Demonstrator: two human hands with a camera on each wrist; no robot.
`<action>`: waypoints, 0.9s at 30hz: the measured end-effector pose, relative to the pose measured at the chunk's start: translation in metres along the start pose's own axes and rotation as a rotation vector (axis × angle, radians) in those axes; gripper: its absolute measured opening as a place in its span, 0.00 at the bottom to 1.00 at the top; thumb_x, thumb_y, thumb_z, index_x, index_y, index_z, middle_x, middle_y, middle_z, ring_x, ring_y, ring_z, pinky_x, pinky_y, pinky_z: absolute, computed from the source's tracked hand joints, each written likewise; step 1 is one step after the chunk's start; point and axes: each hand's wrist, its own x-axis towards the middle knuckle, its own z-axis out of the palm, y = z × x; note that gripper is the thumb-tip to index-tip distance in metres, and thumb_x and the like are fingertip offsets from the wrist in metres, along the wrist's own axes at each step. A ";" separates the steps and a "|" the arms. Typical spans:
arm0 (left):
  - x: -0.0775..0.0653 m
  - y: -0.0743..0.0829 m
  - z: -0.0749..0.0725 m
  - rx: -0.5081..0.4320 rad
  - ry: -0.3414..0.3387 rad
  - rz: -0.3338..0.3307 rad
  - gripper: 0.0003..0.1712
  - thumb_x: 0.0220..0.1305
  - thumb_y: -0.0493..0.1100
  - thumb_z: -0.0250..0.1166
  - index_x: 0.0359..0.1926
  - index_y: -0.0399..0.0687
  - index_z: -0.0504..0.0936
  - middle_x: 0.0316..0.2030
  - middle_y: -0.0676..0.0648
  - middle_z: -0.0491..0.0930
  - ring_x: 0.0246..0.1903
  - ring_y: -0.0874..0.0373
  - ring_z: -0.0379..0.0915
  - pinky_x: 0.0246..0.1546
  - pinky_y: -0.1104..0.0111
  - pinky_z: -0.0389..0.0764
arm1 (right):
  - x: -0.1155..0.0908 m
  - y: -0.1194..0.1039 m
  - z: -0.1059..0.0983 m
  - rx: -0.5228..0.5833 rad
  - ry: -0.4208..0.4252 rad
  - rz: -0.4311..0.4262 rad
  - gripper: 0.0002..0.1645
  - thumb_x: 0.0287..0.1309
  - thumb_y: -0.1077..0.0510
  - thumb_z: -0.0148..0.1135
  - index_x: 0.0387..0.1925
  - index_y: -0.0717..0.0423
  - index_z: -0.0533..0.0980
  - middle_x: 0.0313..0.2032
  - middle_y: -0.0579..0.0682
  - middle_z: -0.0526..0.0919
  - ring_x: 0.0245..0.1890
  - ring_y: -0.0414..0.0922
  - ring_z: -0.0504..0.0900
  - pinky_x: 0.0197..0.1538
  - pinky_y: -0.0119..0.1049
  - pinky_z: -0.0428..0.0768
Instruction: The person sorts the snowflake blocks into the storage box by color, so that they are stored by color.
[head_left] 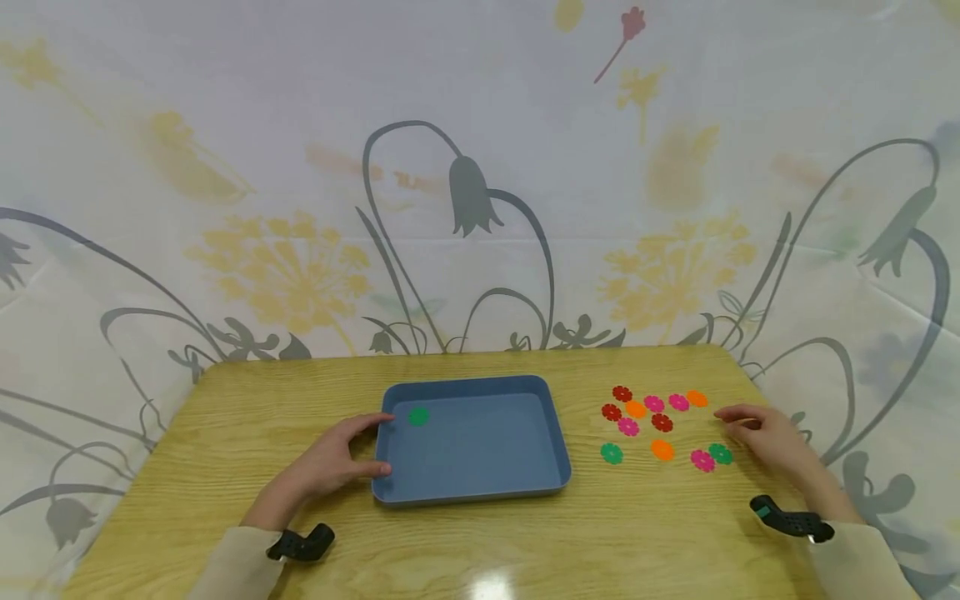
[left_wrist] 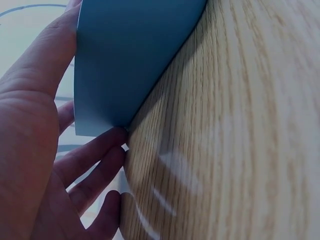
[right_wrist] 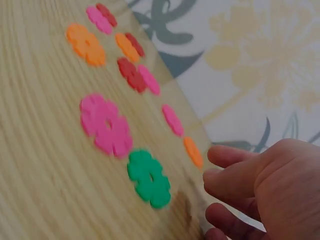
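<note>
My left hand (head_left: 337, 454) holds the left side of a shallow blue-grey tray (head_left: 472, 497). Its thumb and index finger reach over the rim, while other fingers lie low against the outer wall (left_wrist: 130, 55) in the left wrist view. Inside the tray, near its back left corner, lies a green flower-shaped disc (head_left: 418, 416). My right hand (head_left: 768, 437) hovers with loosely bent fingers and nothing between them, right of the loose discs. Nearest to it are a green notched disc (right_wrist: 149, 178) and a pink one (right_wrist: 106, 125), side by side.
Several more red, orange and pink discs (head_left: 628, 427) lie scattered on the wooden table (head_left: 300, 400) between tray and right hand. Another green disc (head_left: 611, 453) sits closest to the tray. A flower-printed cloth (head_left: 480, 275) hangs behind the table's back edge.
</note>
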 end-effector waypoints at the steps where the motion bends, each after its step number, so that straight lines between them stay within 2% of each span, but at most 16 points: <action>1: 0.000 0.000 0.000 0.001 0.000 0.001 0.43 0.49 0.60 0.70 0.65 0.58 0.66 0.64 0.46 0.64 0.63 0.44 0.57 0.59 0.46 0.60 | -0.002 0.004 -0.001 -0.002 -0.013 0.013 0.16 0.63 0.60 0.56 0.47 0.66 0.77 0.45 0.64 0.79 0.36 0.48 0.76 0.36 0.35 0.72; 4: 0.000 -0.001 0.000 0.002 0.001 0.006 0.43 0.49 0.61 0.70 0.66 0.57 0.66 0.64 0.46 0.63 0.63 0.44 0.57 0.59 0.46 0.60 | -0.006 0.011 -0.004 0.002 -0.057 0.033 0.18 0.62 0.59 0.57 0.49 0.66 0.76 0.46 0.65 0.77 0.36 0.47 0.74 0.36 0.36 0.71; 8: -0.001 0.000 -0.001 0.000 0.001 0.009 0.43 0.49 0.60 0.70 0.66 0.56 0.66 0.64 0.46 0.64 0.63 0.44 0.57 0.59 0.46 0.60 | -0.009 0.016 -0.008 0.030 -0.135 0.001 0.20 0.59 0.60 0.60 0.52 0.64 0.75 0.49 0.63 0.76 0.38 0.44 0.73 0.36 0.33 0.72; 12: -0.001 0.000 -0.001 -0.010 -0.001 0.009 0.43 0.49 0.60 0.70 0.66 0.55 0.66 0.64 0.46 0.64 0.63 0.44 0.57 0.58 0.46 0.60 | -0.010 0.017 -0.015 0.112 -0.230 -0.012 0.27 0.55 0.58 0.65 0.56 0.64 0.72 0.53 0.63 0.73 0.43 0.43 0.70 0.39 0.31 0.73; 17: -0.002 -0.001 -0.001 -0.002 0.009 0.012 0.44 0.49 0.61 0.70 0.65 0.55 0.66 0.63 0.46 0.64 0.63 0.44 0.58 0.58 0.47 0.61 | -0.011 0.015 -0.017 0.222 -0.329 0.030 0.36 0.51 0.55 0.68 0.60 0.66 0.68 0.56 0.65 0.70 0.45 0.47 0.67 0.41 0.32 0.72; 21: -0.001 -0.002 0.000 0.004 0.018 0.016 0.44 0.48 0.61 0.70 0.65 0.56 0.67 0.63 0.48 0.64 0.62 0.46 0.58 0.59 0.48 0.61 | -0.010 0.012 -0.017 0.234 -0.338 0.050 0.37 0.50 0.55 0.69 0.59 0.66 0.69 0.55 0.63 0.71 0.42 0.46 0.67 0.40 0.32 0.72; 27: 0.000 -0.002 0.001 0.003 0.013 0.049 0.43 0.50 0.61 0.69 0.65 0.54 0.66 0.63 0.45 0.65 0.62 0.43 0.58 0.58 0.46 0.61 | -0.010 0.012 -0.018 0.222 -0.326 0.069 0.35 0.48 0.56 0.71 0.56 0.68 0.71 0.52 0.61 0.72 0.38 0.44 0.66 0.38 0.32 0.72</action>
